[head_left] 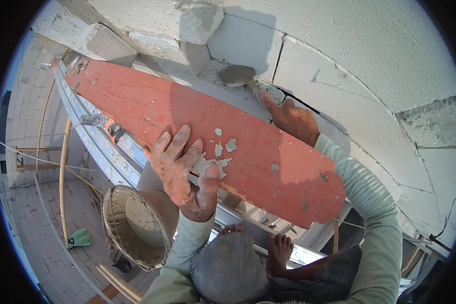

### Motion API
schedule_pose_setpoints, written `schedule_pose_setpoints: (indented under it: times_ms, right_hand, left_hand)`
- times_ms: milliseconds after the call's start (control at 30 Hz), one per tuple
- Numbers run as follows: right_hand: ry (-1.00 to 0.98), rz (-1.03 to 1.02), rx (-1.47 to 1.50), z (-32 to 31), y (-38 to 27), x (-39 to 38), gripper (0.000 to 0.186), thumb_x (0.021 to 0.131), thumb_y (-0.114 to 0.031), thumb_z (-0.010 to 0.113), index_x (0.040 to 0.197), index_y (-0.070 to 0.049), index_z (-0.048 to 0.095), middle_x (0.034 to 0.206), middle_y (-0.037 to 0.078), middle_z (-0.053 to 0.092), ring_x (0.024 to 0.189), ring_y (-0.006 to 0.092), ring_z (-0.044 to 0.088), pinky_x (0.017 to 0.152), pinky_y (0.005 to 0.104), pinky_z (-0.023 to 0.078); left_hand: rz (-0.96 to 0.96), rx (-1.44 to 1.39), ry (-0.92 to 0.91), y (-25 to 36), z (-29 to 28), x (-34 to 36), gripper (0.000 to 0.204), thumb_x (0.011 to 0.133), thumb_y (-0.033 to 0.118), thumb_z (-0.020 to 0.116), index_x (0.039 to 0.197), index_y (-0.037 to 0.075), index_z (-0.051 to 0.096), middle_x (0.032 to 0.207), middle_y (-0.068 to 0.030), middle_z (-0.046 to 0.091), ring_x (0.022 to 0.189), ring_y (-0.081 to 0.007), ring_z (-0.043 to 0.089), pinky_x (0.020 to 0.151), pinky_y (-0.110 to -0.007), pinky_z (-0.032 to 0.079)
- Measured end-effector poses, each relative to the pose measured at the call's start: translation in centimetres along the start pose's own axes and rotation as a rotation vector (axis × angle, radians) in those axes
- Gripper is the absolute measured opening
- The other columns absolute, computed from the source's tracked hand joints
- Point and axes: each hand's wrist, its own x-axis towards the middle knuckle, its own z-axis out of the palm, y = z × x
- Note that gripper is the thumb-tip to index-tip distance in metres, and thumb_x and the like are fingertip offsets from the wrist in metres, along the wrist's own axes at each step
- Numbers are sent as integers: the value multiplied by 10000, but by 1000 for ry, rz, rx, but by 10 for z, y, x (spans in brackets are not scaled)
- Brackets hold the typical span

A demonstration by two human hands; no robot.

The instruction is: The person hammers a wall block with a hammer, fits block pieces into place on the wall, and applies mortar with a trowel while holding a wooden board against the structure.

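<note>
A long red board (213, 121) with chipped paint lies slantwise in front of the pale block wall. My left hand (185, 175) holds its near edge, fingers spread over the painted face and the smallest one low by the edge. Beyond the board, my right hand (294, 120) is closed round the handle of a trowel (236, 76), the handle itself mostly hidden. The trowel's blade touches grey mortar (215, 68) at the foot of the wall. Some dried mortar patches stick to the board near my left thumb.
A mortar-crusted bucket (137, 223) stands at lower left, beside ribbed metal sheeting (116, 157). An orange-and-black tool (114, 129) lies on the sheeting. Bamboo poles (63, 182) rise at left above a paved floor far below. Broken blocks (106, 43) sit at the top left.
</note>
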Motion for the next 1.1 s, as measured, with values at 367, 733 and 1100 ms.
schedule_pose_setpoints:
  times_ms: [367, 733, 1100]
  right_hand:
    - [132, -90, 17, 15, 3, 13, 633, 839, -190, 573, 1433, -100, 372, 716, 215, 554, 540, 331, 634, 449, 426, 506]
    - [93, 6, 296, 6, -10, 26, 574, 862, -188, 537, 1405, -71, 394, 781, 263, 602, 670, 414, 656, 576, 518, 526]
    - [114, -49, 439, -6, 12, 7, 552, 882, -225, 583, 1363, -19, 407, 744, 238, 610, 711, 409, 646, 674, 478, 518]
  left_hand:
    - [18, 45, -1, -1, -11, 9, 342, 816, 341, 652, 1012, 62, 670, 1225, -109, 607, 1261, -334, 416, 1112, -550, 126]
    - [24, -17, 43, 8, -5, 6, 307, 851, 283, 609, 1012, 26, 657, 1221, -139, 599, 1251, -361, 417, 1092, -533, 205]
    - [-4, -18, 44, 11, -6, 8, 302, 855, 291, 605, 1020, 44, 655, 1236, -124, 588, 1257, -360, 408, 1104, -531, 180]
